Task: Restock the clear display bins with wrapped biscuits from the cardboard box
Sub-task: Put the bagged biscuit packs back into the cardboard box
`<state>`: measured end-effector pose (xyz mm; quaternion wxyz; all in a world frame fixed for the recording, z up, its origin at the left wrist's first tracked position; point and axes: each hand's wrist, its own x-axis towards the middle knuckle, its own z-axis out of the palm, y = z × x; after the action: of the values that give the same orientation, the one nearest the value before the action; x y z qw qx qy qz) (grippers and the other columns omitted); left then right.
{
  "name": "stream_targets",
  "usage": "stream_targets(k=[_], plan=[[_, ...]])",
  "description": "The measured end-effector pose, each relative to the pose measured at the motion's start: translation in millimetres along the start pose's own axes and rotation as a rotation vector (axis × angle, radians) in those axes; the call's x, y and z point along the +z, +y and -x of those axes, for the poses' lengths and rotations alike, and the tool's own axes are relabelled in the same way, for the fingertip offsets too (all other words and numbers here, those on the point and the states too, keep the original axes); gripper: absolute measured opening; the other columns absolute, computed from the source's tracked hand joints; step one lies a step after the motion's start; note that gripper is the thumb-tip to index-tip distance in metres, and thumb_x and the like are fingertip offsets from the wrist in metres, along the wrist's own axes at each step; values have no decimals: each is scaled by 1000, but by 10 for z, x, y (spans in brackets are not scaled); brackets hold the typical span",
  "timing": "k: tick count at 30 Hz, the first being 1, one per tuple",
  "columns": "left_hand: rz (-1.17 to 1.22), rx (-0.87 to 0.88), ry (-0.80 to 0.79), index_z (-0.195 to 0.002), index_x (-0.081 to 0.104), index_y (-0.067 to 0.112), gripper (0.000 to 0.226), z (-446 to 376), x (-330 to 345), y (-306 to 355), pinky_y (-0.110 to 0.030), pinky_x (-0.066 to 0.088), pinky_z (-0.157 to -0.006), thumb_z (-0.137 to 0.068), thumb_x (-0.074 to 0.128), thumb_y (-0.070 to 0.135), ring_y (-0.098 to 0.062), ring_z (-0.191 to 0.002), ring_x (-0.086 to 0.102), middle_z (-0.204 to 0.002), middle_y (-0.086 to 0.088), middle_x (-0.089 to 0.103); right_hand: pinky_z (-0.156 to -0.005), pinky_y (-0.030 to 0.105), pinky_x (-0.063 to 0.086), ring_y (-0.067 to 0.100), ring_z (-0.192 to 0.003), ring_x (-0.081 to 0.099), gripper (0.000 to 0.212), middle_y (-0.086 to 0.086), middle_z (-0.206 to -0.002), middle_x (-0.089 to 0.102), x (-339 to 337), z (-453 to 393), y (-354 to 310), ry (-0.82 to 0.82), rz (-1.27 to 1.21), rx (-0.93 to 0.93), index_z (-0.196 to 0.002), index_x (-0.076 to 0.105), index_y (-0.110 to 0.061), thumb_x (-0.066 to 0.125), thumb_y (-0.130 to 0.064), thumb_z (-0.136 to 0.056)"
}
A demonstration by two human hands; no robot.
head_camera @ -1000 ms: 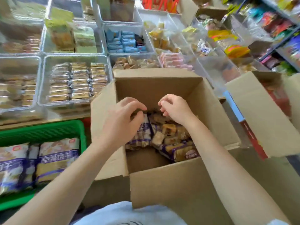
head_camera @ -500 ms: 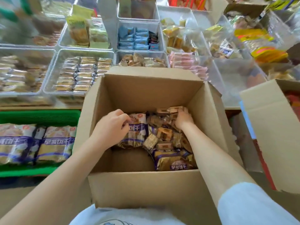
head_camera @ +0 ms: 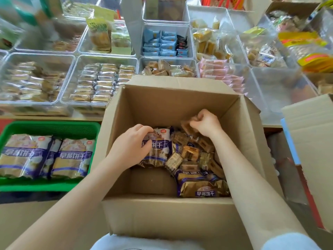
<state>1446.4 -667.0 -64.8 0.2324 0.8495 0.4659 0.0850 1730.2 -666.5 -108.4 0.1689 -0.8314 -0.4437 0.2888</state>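
1. The bag (head_camera: 201,188) lying at the near right of the cardboard box (head_camera: 162,215) carries "早餐饼干" in dark letters on a white band.
2. The bag (head_camera: 158,147) under the left hand (head_camera: 133,147) shows only "饼干" on its purple band; the fingers cover the rest.
3. The 2 large bags (head_camera: 72,156) in the green basket (head_camera: 52,126) each read "早餐饼干" in white on a purple band.
4. A small red round logo sits at the top corner of these bags; its letters are too small to read.
5. Print on the small packets in the clear display bins (head_camera: 102,82) is too blurred to read.
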Motion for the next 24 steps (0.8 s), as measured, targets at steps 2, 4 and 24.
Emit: stream_targets(k=[2, 4, 24], plan=[[199, -38, 29, -141, 50, 27, 43, -27, -33, 21, -22, 52, -85, -99, 59, 26, -6, -106, 59, -128, 7, 59, -80, 37, 61, 21, -99, 66, 27, 7, -111, 65, -135, 169, -308, -167, -321, -26, -111, 59, -14, 68, -31, -91], [546, -135, 74, -142, 46, 29, 48, -49, -135, 50, -29, 57, -87, -98, 63, 27, -5, -103, 62, -125, 6, 60, -76, 34, 61, 24, -103, 68, 23, 11, -112, 68, -210, 372, -623, -324, -548, -126, -113, 61, -11, 63, -27, -97], [1183, -334, 64, -125, 64, 23, 25, -100, -1790, -3689, -28, 51, -90, -100, 59, 27, -1, -95, 67, -110, 7, 72, -78, 42, 62, 28, -95, 72, 32, 13, -113, 70, 2545, 548, -4249, -329, -644, -105, -126, 58, -15, 67, -23, -97]])
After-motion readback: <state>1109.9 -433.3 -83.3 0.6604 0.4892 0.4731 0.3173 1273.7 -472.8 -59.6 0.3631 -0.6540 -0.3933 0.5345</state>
